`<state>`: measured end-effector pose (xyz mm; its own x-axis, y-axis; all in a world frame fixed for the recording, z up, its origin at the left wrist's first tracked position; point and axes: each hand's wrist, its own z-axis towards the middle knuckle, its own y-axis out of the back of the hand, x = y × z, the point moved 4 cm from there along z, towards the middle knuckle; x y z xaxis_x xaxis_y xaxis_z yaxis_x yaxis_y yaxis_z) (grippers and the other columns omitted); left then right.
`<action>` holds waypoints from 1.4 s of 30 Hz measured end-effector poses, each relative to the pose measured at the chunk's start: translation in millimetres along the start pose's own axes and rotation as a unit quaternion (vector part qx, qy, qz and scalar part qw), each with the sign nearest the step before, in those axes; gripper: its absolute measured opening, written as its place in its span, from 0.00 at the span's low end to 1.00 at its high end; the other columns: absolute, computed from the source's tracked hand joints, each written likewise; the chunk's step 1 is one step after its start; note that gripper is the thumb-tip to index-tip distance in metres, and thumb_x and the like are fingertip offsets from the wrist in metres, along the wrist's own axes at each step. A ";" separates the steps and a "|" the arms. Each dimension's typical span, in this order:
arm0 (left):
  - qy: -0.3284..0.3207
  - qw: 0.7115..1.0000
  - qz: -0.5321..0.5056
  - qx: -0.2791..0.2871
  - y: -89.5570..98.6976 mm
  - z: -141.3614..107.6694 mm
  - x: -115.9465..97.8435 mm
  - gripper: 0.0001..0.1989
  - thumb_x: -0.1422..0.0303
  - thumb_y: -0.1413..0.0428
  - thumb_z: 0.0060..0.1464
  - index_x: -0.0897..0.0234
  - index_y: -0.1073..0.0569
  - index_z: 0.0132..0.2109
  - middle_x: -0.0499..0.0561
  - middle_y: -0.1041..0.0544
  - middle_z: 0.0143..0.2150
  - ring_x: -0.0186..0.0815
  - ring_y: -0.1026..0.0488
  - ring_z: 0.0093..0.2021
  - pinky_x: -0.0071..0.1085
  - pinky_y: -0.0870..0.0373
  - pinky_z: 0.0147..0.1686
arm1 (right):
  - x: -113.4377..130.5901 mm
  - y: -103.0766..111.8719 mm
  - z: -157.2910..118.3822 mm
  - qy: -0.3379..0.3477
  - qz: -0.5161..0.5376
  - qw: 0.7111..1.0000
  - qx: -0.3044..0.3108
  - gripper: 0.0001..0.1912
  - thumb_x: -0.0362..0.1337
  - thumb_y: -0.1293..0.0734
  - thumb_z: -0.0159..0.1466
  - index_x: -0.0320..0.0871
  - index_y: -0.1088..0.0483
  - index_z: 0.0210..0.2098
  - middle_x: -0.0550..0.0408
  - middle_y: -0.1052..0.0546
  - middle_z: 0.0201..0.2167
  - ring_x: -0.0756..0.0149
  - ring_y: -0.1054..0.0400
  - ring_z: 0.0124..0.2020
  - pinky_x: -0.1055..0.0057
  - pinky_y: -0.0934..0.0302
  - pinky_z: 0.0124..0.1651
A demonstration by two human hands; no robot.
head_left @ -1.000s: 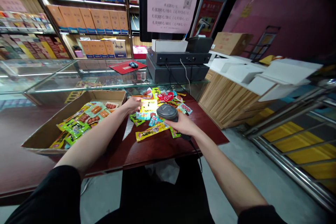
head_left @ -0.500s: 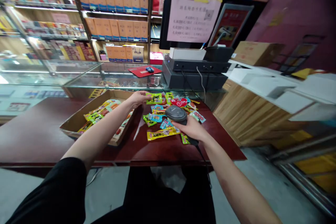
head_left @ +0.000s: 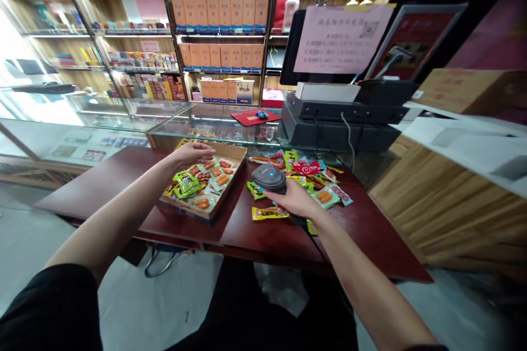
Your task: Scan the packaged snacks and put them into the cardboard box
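Observation:
A shallow cardboard box (head_left: pixel 241 162) on the dark red table holds several snack packets, among them a green one (head_left: pixel 186 184). Above the box's back left part hovers my left hand (head_left: pixel 193 154), fingers apart and nothing visible in it. My right hand (head_left: pixel 294 197) is wrapped round the handle of a dark barcode scanner (head_left: pixel 268 176), over a pile of loose packets to the right of the box. A yellow packet (head_left: pixel 269 213) lies just below the scanner, and a red one (head_left: pixel 307 168) lies behind it.
A glass counter (head_left: pixel 206 120) behind the table bears a red mouse pad (head_left: pixel 247 117) with a mouse. Black cash register equipment (head_left: pixel 337 134) and a monitor with a pink sheet (head_left: pixel 343 38) stand behind the pile. The scanner's cable hangs over the table's front edge.
My left hand has let go of a green packet and moved left from the pile to above the box. The scanner has shifted slightly leftward over the pile. The view has turned left.

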<state>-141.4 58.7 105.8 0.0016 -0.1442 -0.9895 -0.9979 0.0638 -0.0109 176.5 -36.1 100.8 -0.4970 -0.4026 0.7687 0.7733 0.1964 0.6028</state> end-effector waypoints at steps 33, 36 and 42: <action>-0.158 0.857 0.443 0.211 -207.7 89.6 95.2 0.11 0.68 0.35 0.30 0.60 0.22 0.29 0.48 0.23 0.26 0.35 0.28 0.28 0.26 0.36 0.29 | -87.3 52.5 -61.2 -0.184 -0.020 0.978 -0.095 0.20 0.44 0.31 0.57 0.39 0.26 0.44 0.57 0.27 0.18 0.65 0.31 0.22 0.70 0.36 0.29; -0.182 0.852 0.447 0.201 -211.7 83.8 94.3 0.11 0.70 0.34 0.26 0.59 0.23 0.25 0.48 0.24 0.24 0.36 0.29 0.27 0.26 0.39 0.28 | -84.9 50.7 -57.9 -0.172 -0.037 0.980 -0.089 0.19 0.43 0.31 0.57 0.38 0.25 0.43 0.54 0.24 0.23 0.61 0.28 0.30 0.67 0.34 0.36; -0.159 0.859 0.447 0.191 -213.3 77.0 90.7 0.12 0.71 0.33 0.23 0.59 0.27 0.21 0.45 0.28 0.20 0.34 0.31 0.25 0.25 0.42 0.25 | -85.2 52.6 -56.3 -0.146 -0.039 0.983 -0.105 0.19 0.44 0.30 0.56 0.40 0.25 0.43 0.51 0.21 0.34 0.60 0.27 0.36 0.66 0.34 0.40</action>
<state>76.5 108.1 7.4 -0.6772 0.4039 -0.6150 -0.5150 0.3368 0.7882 281.7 -41.8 55.0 -0.6258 -0.1298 0.7691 0.7775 -0.0251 0.6284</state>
